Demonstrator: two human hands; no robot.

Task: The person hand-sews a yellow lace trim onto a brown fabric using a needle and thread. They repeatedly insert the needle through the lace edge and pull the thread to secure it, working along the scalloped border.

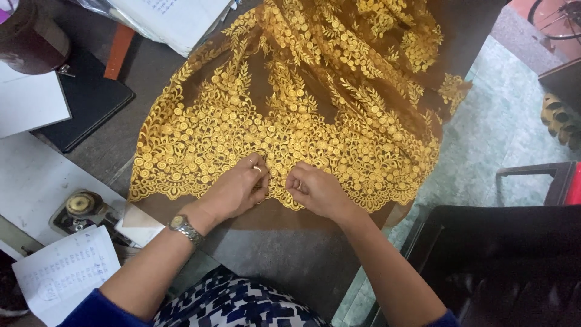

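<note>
Both hands worked at the lace (290,115), a brown net cloth thick with gold flower embroidery, which lay spread over the table (284,254) and spilled off its far edge toward the floor (502,133). We had our left hand (233,191) and right hand (315,191) side by side at the scalloped near hem of the lace, almost touching. Each hand was curled shut, the fingertips pinching the embroidered edge; the left wore a ring (257,169) and a metal watch (184,229) at the wrist. Near of the lace the table showed bare grey-brown, and below that our blue-and-white patterned lap (242,306). Left of the lace sat a white sewing-machine bed (42,181) with a round brass fitting (82,204), and a written sheet (66,272) lay on its near corner. Beyond that, left and far of the lace, lay a black folder (91,100), loose white papers (175,21) and a dark round jar (30,39). Right of the lace stood a black chair (514,266) on the pale green floor.
</note>
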